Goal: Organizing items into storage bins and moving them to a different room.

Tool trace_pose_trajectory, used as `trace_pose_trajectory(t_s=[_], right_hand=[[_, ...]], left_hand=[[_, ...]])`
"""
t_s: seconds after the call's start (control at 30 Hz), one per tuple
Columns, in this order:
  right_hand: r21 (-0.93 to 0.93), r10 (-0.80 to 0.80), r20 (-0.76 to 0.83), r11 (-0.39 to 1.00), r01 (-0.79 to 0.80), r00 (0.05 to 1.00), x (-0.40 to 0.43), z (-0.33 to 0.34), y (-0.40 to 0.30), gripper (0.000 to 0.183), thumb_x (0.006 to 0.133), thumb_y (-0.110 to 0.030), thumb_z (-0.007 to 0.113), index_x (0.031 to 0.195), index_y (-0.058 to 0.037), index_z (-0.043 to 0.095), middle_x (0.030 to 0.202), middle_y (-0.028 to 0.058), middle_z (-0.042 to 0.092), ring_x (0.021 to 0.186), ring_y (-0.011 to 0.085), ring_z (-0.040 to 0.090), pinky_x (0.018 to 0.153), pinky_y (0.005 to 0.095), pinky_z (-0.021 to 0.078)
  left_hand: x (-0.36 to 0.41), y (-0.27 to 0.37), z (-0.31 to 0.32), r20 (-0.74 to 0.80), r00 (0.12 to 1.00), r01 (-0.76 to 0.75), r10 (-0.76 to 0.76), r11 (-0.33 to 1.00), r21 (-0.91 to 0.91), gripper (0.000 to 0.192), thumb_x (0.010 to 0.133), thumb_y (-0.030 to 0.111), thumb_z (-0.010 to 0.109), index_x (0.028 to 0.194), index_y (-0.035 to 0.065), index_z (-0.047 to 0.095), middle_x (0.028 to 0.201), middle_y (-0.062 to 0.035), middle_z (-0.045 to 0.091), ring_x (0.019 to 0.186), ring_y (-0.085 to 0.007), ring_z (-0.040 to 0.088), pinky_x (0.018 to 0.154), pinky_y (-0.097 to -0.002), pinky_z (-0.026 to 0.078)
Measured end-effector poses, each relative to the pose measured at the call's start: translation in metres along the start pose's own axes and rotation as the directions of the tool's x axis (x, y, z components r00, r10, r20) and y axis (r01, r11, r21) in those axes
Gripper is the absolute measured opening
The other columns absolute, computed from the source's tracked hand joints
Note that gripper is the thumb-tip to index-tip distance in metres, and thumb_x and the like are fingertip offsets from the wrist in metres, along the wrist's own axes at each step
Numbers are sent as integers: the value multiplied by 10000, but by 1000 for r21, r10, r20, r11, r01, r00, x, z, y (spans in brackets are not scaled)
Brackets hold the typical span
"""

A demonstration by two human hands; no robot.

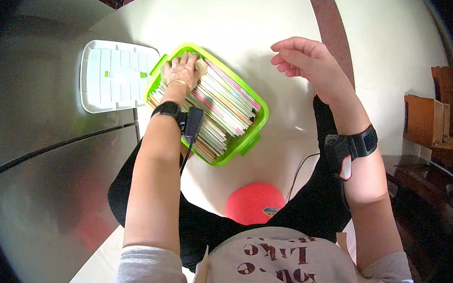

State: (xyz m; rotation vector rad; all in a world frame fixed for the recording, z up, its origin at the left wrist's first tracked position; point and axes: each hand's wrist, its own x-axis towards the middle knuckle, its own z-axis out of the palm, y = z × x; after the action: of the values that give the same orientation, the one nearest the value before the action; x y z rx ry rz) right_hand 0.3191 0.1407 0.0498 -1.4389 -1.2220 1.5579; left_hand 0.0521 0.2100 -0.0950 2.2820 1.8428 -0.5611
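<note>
A green plastic bin point(262, 117) stands on the pale floor before me, packed with upright thin books or booklets point(223, 98) in two rows. My left hand point(182, 71) reaches into the bin's far left end, palm down, pressed on a crumpled beige cloth or paper point(201, 67) that shows beside its fingers. Most of what lies under the palm is hidden. To the right of the bin, my right hand point(297, 57) hangs in the air with bent fingers and nothing in it. Each wrist wears a black strap with a small device.
A white lid point(119, 76) with green clips lies left of the bin, by a grey metallic panel point(50, 94). A red round stool or tub point(254, 204) is between my legs. Cardboard boxes point(426, 119) stand at the far right. A black cable runs near my right leg.
</note>
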Motion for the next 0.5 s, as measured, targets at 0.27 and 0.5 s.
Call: trace_pose_trajectory(t_s=[0.27,0.5], right_hand=[[-58,-29,2,998,29,1000,-5,-14,-1,186,846,-161,504,976,-53,583,812,27,609,711,71,542,662,196,428],[-101,10,-12,995,-11,1000,-8,-1,0,190,847,-153,506,974,-38,587,811,35,616,714,79,555,648,192,440]], left_hand=[[-29,-8,46,-490,871,-42,-12,994,-97,610,759,344,550,1276,100,336,1318,-125,325,1250,-316,213,1006,-491,164],[-2,8,35,-379,924,73,-61,997,17,318,823,231,425,1121,134,481,1134,-40,506,1094,-212,429,906,-484,253]])
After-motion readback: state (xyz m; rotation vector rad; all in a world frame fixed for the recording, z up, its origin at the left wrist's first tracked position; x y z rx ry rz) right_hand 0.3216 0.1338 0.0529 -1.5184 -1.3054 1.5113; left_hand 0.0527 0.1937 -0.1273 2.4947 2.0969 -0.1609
